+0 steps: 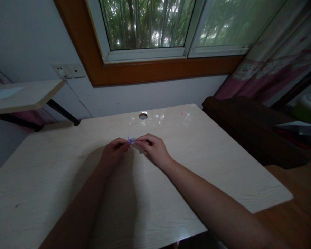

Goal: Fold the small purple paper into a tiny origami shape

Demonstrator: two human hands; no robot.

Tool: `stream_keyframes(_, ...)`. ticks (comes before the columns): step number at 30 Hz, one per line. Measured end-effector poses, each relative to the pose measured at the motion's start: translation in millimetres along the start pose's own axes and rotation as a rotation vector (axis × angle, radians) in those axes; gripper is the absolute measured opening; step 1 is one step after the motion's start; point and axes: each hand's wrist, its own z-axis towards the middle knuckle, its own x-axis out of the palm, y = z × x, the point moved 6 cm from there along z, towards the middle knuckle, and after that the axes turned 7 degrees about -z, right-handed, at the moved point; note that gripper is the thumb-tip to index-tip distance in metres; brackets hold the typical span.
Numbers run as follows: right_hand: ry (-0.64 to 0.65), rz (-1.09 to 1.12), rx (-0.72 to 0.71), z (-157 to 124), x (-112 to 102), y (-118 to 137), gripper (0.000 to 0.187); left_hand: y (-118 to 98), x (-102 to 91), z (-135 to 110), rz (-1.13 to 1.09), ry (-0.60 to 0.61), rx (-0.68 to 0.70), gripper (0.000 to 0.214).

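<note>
A small purple folded paper piece (131, 140) sits between my two hands just above the pale wooden desk (67, 166). My left hand (114, 151) pinches its left side with curled fingers. My right hand (152, 147) pinches its right side, fingers pressed together. Most of the paper is hidden by my fingertips, so its shape is unclear.
A round cable hole (143, 116) lies in the desk near its far edge. A second lighter shelf (23, 95) stands at the left, under wall sockets (67, 71). A dark piece of furniture (248, 128) borders the desk's right side. A window (150, 24) is ahead.
</note>
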Motion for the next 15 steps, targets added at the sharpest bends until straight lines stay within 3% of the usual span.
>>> stream_keyframes(6, -0.017, -0.212, -0.139, -2, -3, 13, 0.013, 4, -1.1, 0, -0.031, -0.011, -0.031, 0.017)
stream_keyframes(15, 0.032, -0.315, -0.246, -3, 1, 17, 0.014, 7, 2.8, -3, -0.123, -0.015, -0.075, 0.018)
